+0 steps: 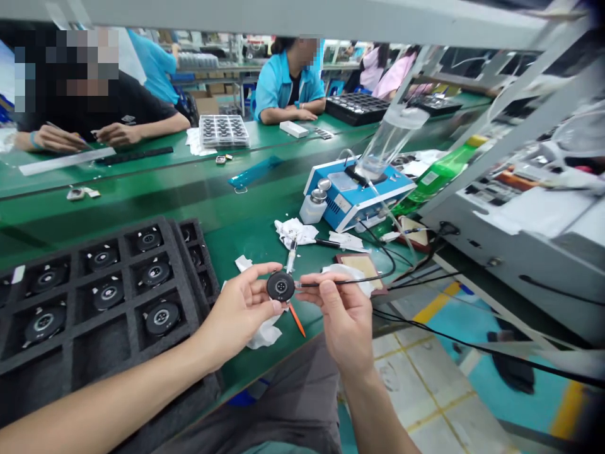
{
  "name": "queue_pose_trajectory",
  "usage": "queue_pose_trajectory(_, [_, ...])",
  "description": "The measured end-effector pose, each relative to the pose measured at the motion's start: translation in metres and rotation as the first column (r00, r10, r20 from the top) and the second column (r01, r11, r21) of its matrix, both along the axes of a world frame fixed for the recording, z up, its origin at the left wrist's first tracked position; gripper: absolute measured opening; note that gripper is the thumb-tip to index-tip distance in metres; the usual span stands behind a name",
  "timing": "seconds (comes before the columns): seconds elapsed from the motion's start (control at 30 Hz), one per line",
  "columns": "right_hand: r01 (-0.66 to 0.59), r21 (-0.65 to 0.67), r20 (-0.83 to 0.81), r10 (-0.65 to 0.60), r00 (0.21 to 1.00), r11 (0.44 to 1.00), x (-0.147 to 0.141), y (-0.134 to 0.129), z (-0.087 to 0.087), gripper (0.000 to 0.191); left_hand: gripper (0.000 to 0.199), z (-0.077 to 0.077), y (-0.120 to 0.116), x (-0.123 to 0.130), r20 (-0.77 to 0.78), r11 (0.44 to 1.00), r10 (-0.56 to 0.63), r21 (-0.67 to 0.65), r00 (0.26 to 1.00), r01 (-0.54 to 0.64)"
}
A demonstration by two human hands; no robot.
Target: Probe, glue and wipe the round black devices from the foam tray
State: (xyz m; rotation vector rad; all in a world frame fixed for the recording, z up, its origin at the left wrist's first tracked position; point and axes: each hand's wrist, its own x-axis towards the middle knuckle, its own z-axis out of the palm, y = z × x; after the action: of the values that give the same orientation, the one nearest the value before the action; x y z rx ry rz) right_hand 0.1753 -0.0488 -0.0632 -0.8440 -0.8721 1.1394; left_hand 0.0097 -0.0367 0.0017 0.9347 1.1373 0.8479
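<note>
A round black watch body (280,286), its back with a ring of small contacts facing me, is pinched by its edge between the thumb and fingers of my left hand (246,301). From the right, my right hand (341,304) grips the end of a thin black cable (352,282) between thumb and fingers. The cable's tip meets or nearly meets the watch body's right edge; contact is too small to tell. Behind the watch body a clear syringe-like tube (292,257) leans on white tissue (296,232). An orange pointed stick (297,320) lies below my hands.
A dark foam tray (135,315) with several similar watch bodies sits at left. A blue benchtop machine (352,192), a small pump bottle (314,205) and a green bottle (439,173) stand at the back right. A grey metal box (510,252) borders the right. Co-workers sit across the bench.
</note>
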Motion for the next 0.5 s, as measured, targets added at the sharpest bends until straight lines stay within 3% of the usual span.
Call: queue_pose_trajectory(0.5, [-0.002, 0.013, -0.018, 0.003, 1.000, 1.000, -0.0009, 0.0048, 0.0015, 0.014, 0.071, 0.0024, 0.0025, -0.0016, -0.017, 1.000, -0.024, -0.006, 1.000, 0.024])
